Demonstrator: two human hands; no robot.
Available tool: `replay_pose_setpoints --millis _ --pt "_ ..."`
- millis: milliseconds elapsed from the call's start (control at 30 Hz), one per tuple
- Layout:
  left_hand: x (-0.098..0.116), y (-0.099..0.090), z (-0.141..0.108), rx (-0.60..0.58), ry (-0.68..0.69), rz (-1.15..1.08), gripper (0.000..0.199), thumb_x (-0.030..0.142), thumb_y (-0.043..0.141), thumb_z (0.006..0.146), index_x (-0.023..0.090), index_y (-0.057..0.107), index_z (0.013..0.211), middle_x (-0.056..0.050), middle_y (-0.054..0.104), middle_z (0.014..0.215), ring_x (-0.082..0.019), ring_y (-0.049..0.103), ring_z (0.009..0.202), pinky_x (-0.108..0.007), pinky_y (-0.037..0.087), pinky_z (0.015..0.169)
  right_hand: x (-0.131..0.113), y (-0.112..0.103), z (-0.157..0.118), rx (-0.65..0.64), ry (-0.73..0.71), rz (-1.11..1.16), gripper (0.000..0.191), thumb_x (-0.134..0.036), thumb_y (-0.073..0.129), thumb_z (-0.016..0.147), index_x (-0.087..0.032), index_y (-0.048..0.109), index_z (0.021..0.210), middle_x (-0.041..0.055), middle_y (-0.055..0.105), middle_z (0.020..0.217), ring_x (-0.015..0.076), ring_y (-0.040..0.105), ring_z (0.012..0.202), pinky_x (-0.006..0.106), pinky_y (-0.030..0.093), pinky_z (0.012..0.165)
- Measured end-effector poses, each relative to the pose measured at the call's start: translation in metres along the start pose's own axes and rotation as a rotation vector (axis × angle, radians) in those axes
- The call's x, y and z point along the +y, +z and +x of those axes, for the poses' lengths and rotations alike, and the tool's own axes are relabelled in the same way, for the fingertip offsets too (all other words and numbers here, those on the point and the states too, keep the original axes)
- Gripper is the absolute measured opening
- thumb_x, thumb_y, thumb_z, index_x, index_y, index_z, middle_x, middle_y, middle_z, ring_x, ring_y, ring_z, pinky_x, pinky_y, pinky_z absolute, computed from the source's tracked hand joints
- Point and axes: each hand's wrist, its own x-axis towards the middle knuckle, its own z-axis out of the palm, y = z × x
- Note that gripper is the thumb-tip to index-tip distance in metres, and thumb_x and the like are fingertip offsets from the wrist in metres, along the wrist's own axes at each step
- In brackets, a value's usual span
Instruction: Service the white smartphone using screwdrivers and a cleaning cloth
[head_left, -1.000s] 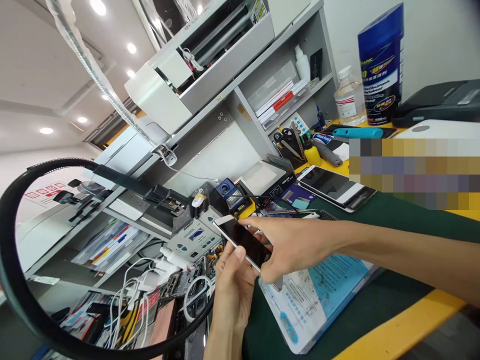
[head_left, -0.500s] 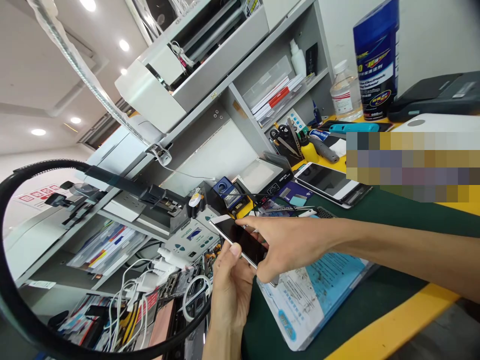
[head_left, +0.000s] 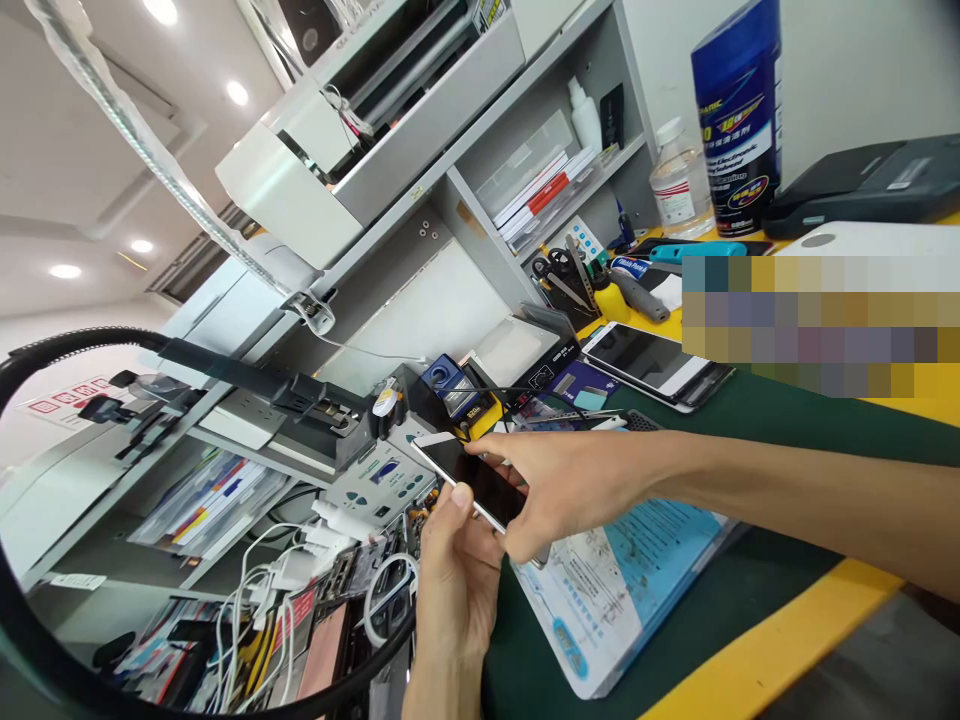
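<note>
A white-framed phone [head_left: 480, 482] with a dark screen is tilted in the air between my two hands. My left hand [head_left: 459, 550] holds it from below, the thumb on its near long edge. From the right, my right hand [head_left: 566, 485] grips the lower end, with fingers on the far edge and the thumb at the near corner. Beneath the hands, a blue and white booklet or pad [head_left: 600, 620] lies on the dark green mat [head_left: 780, 560]. Farther back on the mat rests another white phone [head_left: 645, 358], screen up.
A grey station [head_left: 382, 475] stands behind the phone, beside a blue and yellow device [head_left: 450, 385]. White cables [head_left: 247, 620] and parts crowd the left. A black hose-like arm [head_left: 82, 335] curves across the left side. A blue canister [head_left: 739, 130] stands at the back right.
The view has shifted slightly, so the scene sits a little farther left. Both hands keep their hold on the phone, with little visible change in their pose.
</note>
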Motion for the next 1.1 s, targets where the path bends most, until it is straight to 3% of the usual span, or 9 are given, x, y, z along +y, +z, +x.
replay_pose_setpoints --millis 267,367,500,667,767,900,1100 --pt "0.003 -0.001 0.002 0.093 -0.036 -0.096 0.037 0.031 0.066 0.088 0.019 0.070 0.123 -0.009 0.079 0.100 -0.026 0.075 0.096 -0.036 0.060 0.088 0.009 -0.002 0.002 -0.035 -0.065 0.010 0.040 -0.028 0.076 0.066 -0.023 0.051 0.097 -0.0060 0.050 0.078 0.0109 0.044 0.061 0.022 0.034 0.049" --pt "0.010 -0.008 0.003 0.144 -0.053 -0.134 0.040 0.038 0.067 0.086 0.020 0.071 0.121 -0.008 0.080 0.095 -0.027 0.076 0.088 -0.039 0.060 0.087 0.007 0.000 0.000 0.002 -0.062 0.000 0.053 -0.029 0.078 0.066 -0.020 0.054 0.113 0.0012 0.059 0.098 0.0138 0.055 0.072 0.022 0.040 0.054" --pt "0.016 -0.018 0.002 0.104 -0.007 -0.182 0.050 0.048 0.067 0.084 0.024 0.067 0.128 -0.009 0.079 0.103 -0.027 0.076 0.086 -0.041 0.060 0.086 -0.004 0.003 -0.006 -0.027 -0.094 0.014 0.054 -0.027 0.075 0.072 -0.018 0.057 0.123 0.0099 0.058 0.127 0.0221 0.061 0.101 0.023 0.047 0.068" --pt "0.019 -0.023 -0.001 0.011 -0.019 -0.257 0.052 0.050 0.067 0.083 0.023 0.068 0.128 -0.010 0.078 0.100 -0.027 0.075 0.086 -0.042 0.060 0.085 -0.019 0.003 -0.015 -0.104 -0.011 0.033 0.083 -0.019 0.072 0.079 -0.022 0.035 0.153 0.0083 0.066 0.111 0.0177 0.064 0.077 0.023 0.043 0.059" --pt "0.019 -0.023 -0.004 -0.035 -0.015 -0.287 0.054 0.053 0.069 0.081 0.023 0.068 0.127 -0.010 0.078 0.096 -0.025 0.073 0.084 -0.042 0.059 0.084 -0.021 0.002 -0.018 -0.124 0.039 0.025 0.096 -0.023 0.075 0.080 -0.026 0.022 0.160 0.0135 0.060 0.130 0.0242 0.067 0.091 0.029 0.050 0.069" --pt "0.018 -0.025 -0.007 -0.086 0.001 -0.287 0.056 0.058 0.065 0.082 0.025 0.067 0.128 -0.009 0.076 0.097 -0.026 0.072 0.085 -0.045 0.059 0.084 -0.020 0.000 -0.017 -0.156 -0.004 0.062 0.088 -0.026 0.074 0.084 -0.028 0.027 0.158 0.0155 0.049 0.144 0.0271 0.065 0.106 0.033 0.052 0.085" --pt "0.014 -0.028 -0.008 -0.073 0.002 -0.251 0.061 0.062 0.063 0.079 0.026 0.067 0.128 -0.011 0.074 0.101 -0.032 0.070 0.093 -0.049 0.058 0.083 -0.019 -0.001 -0.013 -0.139 -0.053 0.070 0.076 -0.026 0.074 0.086 -0.026 0.038 0.153 0.0123 0.058 0.126 0.0229 0.063 0.106 0.028 0.053 0.083"
